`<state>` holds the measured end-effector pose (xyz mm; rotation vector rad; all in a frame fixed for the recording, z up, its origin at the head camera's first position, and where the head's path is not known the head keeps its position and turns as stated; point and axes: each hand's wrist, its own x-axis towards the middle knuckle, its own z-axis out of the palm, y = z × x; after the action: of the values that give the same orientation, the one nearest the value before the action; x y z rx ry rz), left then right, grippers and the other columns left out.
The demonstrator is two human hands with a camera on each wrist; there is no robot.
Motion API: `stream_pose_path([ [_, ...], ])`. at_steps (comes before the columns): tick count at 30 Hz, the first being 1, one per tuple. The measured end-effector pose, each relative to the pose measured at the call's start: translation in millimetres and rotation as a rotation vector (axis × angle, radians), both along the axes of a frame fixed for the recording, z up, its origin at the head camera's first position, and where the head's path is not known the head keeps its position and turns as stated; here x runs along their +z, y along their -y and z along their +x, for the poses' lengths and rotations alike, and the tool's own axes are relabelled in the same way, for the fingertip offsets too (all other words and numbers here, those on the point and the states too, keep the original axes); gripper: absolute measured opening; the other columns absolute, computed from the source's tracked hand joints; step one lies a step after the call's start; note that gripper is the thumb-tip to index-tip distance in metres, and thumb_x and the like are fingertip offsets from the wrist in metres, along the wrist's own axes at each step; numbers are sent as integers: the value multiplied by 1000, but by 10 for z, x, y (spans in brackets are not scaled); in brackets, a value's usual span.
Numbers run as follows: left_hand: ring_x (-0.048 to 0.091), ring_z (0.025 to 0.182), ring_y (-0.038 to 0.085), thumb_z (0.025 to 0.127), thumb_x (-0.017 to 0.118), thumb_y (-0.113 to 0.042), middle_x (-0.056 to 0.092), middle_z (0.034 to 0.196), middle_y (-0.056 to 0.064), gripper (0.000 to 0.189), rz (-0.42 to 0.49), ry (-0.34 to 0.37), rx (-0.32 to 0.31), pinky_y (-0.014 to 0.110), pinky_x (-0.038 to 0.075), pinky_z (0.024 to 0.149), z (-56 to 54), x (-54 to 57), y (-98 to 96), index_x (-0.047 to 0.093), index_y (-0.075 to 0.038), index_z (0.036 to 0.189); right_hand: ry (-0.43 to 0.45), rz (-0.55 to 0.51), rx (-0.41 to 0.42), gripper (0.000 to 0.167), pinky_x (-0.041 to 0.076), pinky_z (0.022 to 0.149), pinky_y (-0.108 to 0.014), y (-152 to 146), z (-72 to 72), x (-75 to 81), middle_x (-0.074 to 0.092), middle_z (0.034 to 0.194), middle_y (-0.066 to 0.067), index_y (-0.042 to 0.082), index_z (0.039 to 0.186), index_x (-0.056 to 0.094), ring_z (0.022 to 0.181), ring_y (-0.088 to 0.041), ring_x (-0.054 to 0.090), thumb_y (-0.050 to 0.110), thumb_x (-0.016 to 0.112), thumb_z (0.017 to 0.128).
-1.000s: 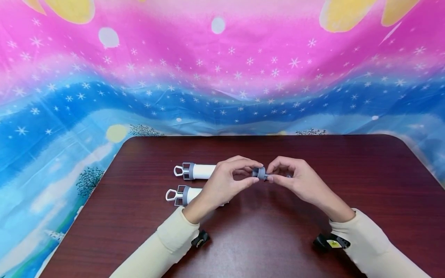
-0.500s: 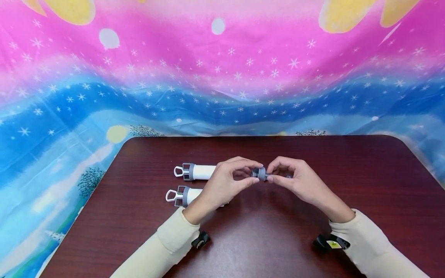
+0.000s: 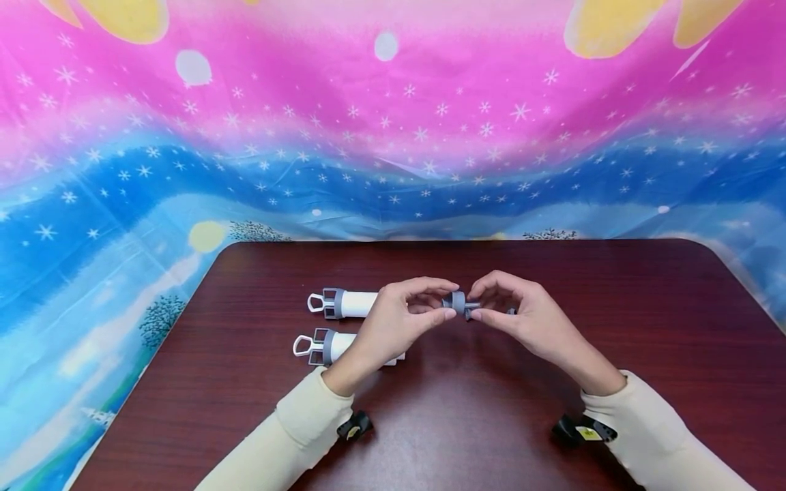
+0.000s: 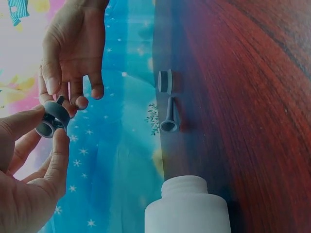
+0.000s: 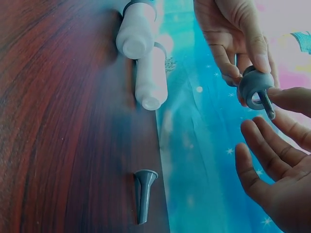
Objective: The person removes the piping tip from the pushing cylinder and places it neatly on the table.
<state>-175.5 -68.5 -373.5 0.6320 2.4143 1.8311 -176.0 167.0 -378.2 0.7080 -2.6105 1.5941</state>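
Note:
My left hand (image 3: 396, 317) pinches a grey ring-shaped cap (image 3: 457, 302) between thumb and index finger above the table. A grey nozzle (image 5: 267, 106) sticks out of the cap toward my right hand (image 3: 522, 314). Thumb and index finger of the right hand (image 5: 286, 160) close around this nozzle's stem; its other fingers are spread loosely. On the table below lie another grey funnel-shaped nozzle (image 4: 169, 116) and a second grey ring cap (image 4: 165, 81). In the head view the right hand mostly hides these loose parts.
Two white tubes, a far one (image 3: 359, 304) and a near one (image 3: 342, 346), lie left on the dark red table (image 3: 479, 423). Each has a grey collar and a white loop handle. One tube's threaded neck (image 4: 184, 186) shows. A patterned cloth (image 3: 393, 136) hangs behind.
The left hand with the cap has shifted slightly left. More of the nozzle stem now shows between cap and right fingers. The tubes have not moved.

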Motion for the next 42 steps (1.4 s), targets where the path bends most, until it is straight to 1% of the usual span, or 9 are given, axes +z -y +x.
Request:
stream_pose_path([
  [5,71,90,10,91,82,-9,78,112,7,32,2,36,-4,34,62,88,0,-1,-4,77,-13,123,-23,-1,-10,23,57,76,-28,28,14,-9,72,103,-2,14,114,69,86,-13,71,8,79,93],
  [8,72,90,10,91,82,-10,78,112,6,33,1,60,-3,31,62,86,1,2,-3,76,-13,123,-22,7,-20,25,57,77,-28,40,28,-9,72,103,-1,17,114,69,87,-13,70,9,79,93],
  [13,73,89,11,91,82,-12,78,112,7,34,14,104,-4,23,59,81,4,17,2,75,-12,124,-11,10,-23,26,58,78,-28,62,38,-8,72,104,-1,16,115,68,87,-14,70,9,80,93],
  [19,73,90,11,90,83,-13,78,112,6,32,22,137,-1,23,59,81,13,37,-1,76,-15,122,-18,-2,-16,26,59,79,-29,86,37,-5,71,105,-1,16,116,68,89,-13,71,9,79,93],
  [25,73,91,10,91,82,-13,78,113,6,33,21,151,-5,24,59,81,18,43,-2,75,-12,123,-22,-11,-15,28,59,81,-29,106,37,-5,72,105,-1,15,116,68,90,-13,71,8,80,92],
  [30,74,91,11,91,82,-14,78,112,5,31,19,158,-8,24,59,81,18,52,1,76,-14,122,-32,-19,-2,28,58,81,-27,114,32,-4,72,104,-1,15,116,68,90,-13,71,8,80,92],
  [36,73,91,10,91,82,-13,78,113,4,34,3,159,-20,24,59,82,11,58,7,75,-13,124,-38,-16,20,28,58,81,-26,95,18,1,71,104,0,16,116,68,91,-13,71,6,80,92],
  [39,73,92,10,91,82,-12,78,115,5,36,-1,155,-23,24,59,83,12,66,24,75,-13,126,-44,-4,11,28,58,79,-26,68,12,-1,71,103,0,16,116,68,89,-13,71,6,79,92],
  [42,73,92,11,90,82,-11,77,117,9,36,-3,146,-16,25,59,83,8,70,49,75,-15,126,-39,1,-4,28,57,78,-27,26,13,-4,71,102,-2,15,116,68,87,-13,71,6,79,93],
])
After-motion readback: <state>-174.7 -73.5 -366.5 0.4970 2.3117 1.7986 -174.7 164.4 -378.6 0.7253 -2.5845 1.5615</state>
